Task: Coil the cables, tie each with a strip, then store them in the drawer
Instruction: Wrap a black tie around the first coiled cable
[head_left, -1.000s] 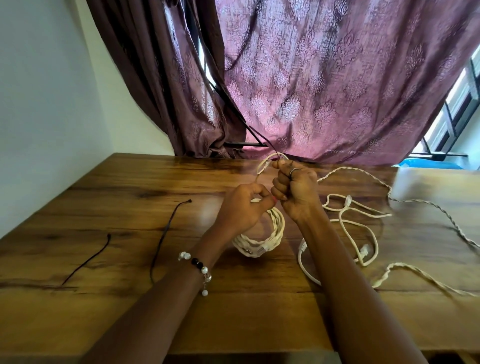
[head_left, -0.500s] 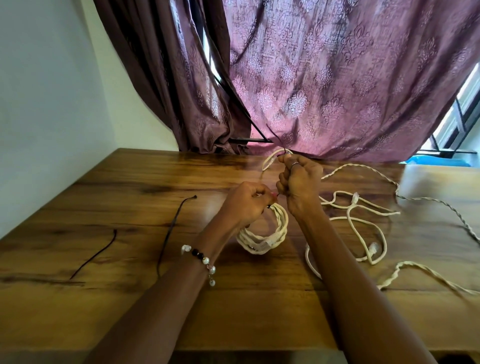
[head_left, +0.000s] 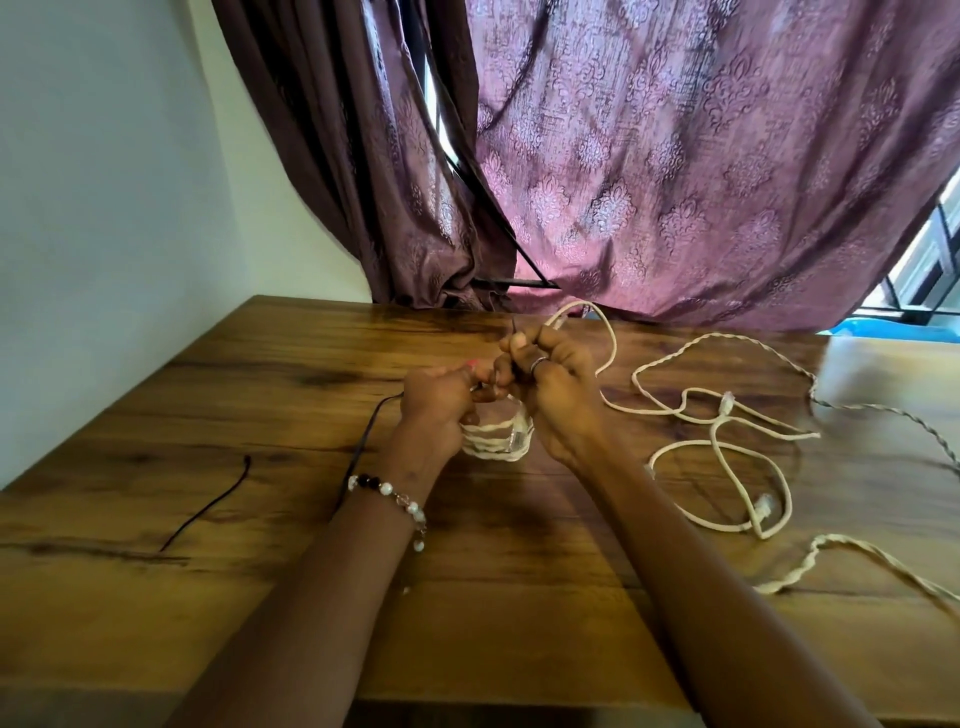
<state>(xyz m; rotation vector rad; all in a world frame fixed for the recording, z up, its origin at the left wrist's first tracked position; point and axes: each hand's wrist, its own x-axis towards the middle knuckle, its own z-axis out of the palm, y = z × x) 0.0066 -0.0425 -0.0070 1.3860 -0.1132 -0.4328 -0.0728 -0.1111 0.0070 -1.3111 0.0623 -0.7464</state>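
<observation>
A coiled cream cable (head_left: 496, 439) stands on edge on the wooden table (head_left: 260, 426) between my hands. My left hand (head_left: 439, 402) grips the coil's left side and pinches a thin dark strip near its top. My right hand (head_left: 550, 384) is curled round the coil's top and holds the strip's other end (head_left: 514, 328), which pokes up above the fingers. A loose cream loop (head_left: 597, 322) rises behind the right hand. Two dark strips lie on the table to the left: a long one (head_left: 363, 436) and a short one (head_left: 208, 504).
An uncoiled cream cable with clear plugs (head_left: 727, 467) sprawls to the right, beside a twisted cream cable (head_left: 883, 415) running to the right edge. A purple curtain (head_left: 675, 156) hangs behind the table. A white wall (head_left: 104, 208) stands at the left.
Both hands have closed in over the top of the coil. The right hand moved down and left toward the left hand, with the dark strip's end now showing above its fingers.
</observation>
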